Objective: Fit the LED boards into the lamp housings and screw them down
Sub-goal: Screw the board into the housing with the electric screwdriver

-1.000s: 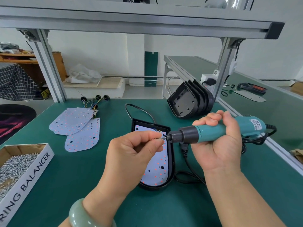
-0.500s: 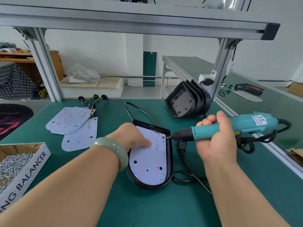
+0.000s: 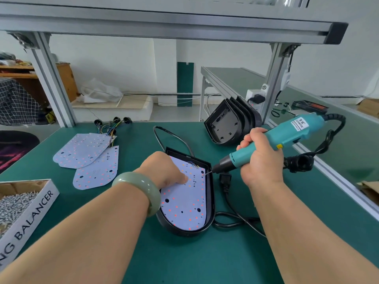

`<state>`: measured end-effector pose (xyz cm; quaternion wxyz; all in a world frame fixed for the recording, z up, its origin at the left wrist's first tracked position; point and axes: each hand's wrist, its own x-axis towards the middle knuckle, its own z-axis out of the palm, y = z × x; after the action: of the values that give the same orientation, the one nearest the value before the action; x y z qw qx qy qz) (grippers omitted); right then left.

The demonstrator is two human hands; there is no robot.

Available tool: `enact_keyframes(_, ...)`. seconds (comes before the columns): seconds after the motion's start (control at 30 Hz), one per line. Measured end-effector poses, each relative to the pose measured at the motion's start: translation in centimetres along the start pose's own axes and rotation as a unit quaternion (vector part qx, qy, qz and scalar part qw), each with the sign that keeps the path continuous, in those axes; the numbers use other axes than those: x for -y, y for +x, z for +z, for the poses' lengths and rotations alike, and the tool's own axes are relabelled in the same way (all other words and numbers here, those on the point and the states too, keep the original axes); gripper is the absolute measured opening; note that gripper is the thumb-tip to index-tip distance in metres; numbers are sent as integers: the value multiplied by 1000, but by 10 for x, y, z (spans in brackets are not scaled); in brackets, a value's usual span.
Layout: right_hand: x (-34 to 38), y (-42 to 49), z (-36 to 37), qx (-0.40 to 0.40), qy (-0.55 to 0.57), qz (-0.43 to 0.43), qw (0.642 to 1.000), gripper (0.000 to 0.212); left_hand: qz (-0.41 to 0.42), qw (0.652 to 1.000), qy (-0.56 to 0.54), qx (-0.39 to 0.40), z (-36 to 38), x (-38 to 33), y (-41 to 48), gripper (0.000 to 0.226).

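Steadiness matters most at this step, by my judgement: the left hand (image 3: 164, 171) rests on the LED board (image 3: 184, 208), thumb tip pressed flat against it, the other fingers tucked out of sight under the back of the hand, and that pressure should hold until the screw bites, so the board cannot creep inside the lamp housing (image 3: 212, 203). The right hand (image 3: 260, 158) has its fingers wrapped close together round the barrel of the teal electric screwdriver (image 3: 287, 136), whose bit meets the board's right edge near the far corner. The tool slants down from upper right to lower left; bringing it closer to upright before driving would likely keep the screw from cross-threading or skating onto the LEDs. Whether a screw sits on the bit is too small to tell. Board and housing lie flat on the green bench (image 3: 184, 259) between the two forearms, LED face up. Their long axis runs from near to far, leaning slightly left at the far end, with the rounded end toward the person and the squared, wired end pointing away.
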<state>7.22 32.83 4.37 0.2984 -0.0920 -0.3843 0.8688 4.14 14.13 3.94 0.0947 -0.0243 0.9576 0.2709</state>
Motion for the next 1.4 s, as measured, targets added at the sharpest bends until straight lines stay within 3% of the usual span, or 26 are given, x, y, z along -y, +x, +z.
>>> enact_keyframes(0.6, 0, -2, 12, 64, -43, -22, 997, 22, -2, 1000, -4, 0, 0, -2, -6, 47)
enact_keyframes(0.9, -7, -1, 39, 137, -135, -75, 979, 23, 4, 1000, 0, -1, -2, -6, -9, 46)
enact_keyframes(1.2, -15, -1, 42, 103, -135, -81, 982, 27, 19, 1000, 7, 1, -4, -9, -11, 51)
enact_keyframes(1.4, -12, -7, 43, 128, -156, -95, 975, 21, 13, 1000, 18, -6, -5, -10, -11, 49)
